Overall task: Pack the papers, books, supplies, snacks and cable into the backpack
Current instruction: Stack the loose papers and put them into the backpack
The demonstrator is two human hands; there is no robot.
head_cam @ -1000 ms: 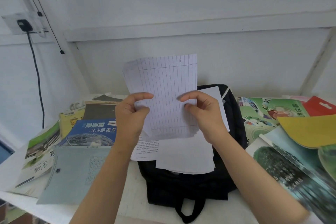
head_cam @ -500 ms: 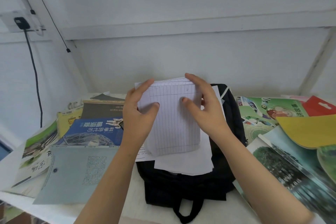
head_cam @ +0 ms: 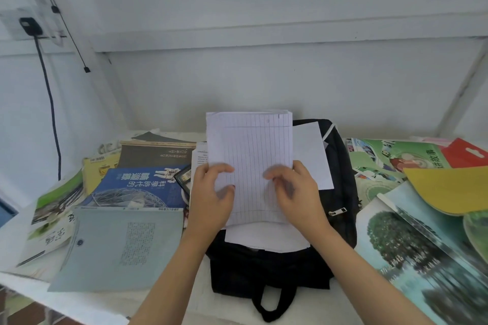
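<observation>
At the frame's lower centre, a black backpack point(head_cam: 266, 272) is lying flat on the white table point(head_cam: 198, 303). Just above it, the left hand point(head_cam: 211, 194) and right hand point(head_cam: 297, 192) are gripping the lined papers point(head_cam: 250, 142), which are standing upright at mid-frame. A blue book point(head_cam: 137, 187) is lying at left.

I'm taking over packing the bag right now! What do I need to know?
Left hand and right hand both grip the lined papers, held upright above the black backpack.
White sheets lie on the backpack. Books lie to its left, picture books and a yellow folder to its right. The cable hangs from the wall socket.
Done: nothing visibly inside the backpack.
Left: pack the papers, books and cable.
</observation>
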